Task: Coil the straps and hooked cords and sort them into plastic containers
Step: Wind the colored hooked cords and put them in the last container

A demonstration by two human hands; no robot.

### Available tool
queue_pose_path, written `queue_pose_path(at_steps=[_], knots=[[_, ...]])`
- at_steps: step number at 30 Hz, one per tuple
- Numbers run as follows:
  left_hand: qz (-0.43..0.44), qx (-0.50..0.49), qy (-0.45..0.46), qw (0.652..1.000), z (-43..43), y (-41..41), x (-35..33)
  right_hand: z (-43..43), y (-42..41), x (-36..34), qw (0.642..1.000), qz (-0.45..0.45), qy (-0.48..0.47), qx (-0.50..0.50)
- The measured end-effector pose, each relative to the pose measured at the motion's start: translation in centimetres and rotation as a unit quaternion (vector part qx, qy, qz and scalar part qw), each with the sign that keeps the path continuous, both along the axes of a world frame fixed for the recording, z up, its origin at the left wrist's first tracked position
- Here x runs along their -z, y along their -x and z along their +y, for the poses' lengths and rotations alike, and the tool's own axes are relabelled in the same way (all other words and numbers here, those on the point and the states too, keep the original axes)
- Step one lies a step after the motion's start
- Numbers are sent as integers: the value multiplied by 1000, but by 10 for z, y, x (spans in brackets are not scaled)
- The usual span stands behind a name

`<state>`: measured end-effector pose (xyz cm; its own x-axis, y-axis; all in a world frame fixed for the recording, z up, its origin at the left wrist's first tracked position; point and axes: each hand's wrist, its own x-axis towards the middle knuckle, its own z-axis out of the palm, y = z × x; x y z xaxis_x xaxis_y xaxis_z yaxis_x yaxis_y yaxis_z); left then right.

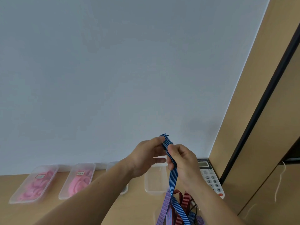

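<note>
A blue striped strap [172, 177] hangs from both hands, raised in front of the wall. My left hand [146, 157] pinches its top end, where a small dark hook tip sticks out. Just below, my right hand [182, 163] grips the strap, fingers curled round it. The strap runs down to a heap of purple [165, 208] and red striped straps [182, 203] on the wooden desk [113, 207] at the bottom edge.
Two clear plastic containers [34, 184] [78, 180] with labels hold pink coils at the left. A third container [124, 189] is mostly hidden by my left arm. An open clear container [155, 181] and a white desk phone [212, 177] stand by the wall.
</note>
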<state>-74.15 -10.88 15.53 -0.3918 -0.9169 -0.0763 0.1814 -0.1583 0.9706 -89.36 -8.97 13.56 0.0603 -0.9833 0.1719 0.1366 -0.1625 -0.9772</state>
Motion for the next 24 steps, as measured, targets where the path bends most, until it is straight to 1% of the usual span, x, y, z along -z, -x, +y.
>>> queue_pose_path(at_steps=[2,5,9,13,15,18,19,20,21,22,23,24], knots=[[16,-24,20,999,-2,1,0,-1,-2,3,1000,13,-7,4],[36,-57,15,998,-3,0,-3,-3,-1,6,998,40,-33,35],[-12,-92,46,995,0,0,-1,-5,1,8,990,100,-81,58],[-44,-153,86,983,0,4,3,-3,-5,4,991,87,-84,60],[-75,-181,113,974,-2,5,4,-3,-7,1,992,75,-94,48],[-108,-212,147,960,-2,4,6,-2,-7,-2,990,88,-106,23],[-136,-220,174,950,0,3,8,-2,-7,-3,990,94,-108,18],[-190,-225,222,929,0,3,12,-1,-7,-4,989,100,-109,12],[-267,-225,281,894,-1,1,16,-1,-7,-5,988,104,-110,8],[-344,-223,335,848,-1,-1,22,-1,-8,-7,988,104,-112,5],[-398,-223,385,802,-1,-4,25,-1,-8,-8,988,101,-115,3],[-417,-223,434,767,0,-6,28,-2,-8,-10,988,93,-120,3]])
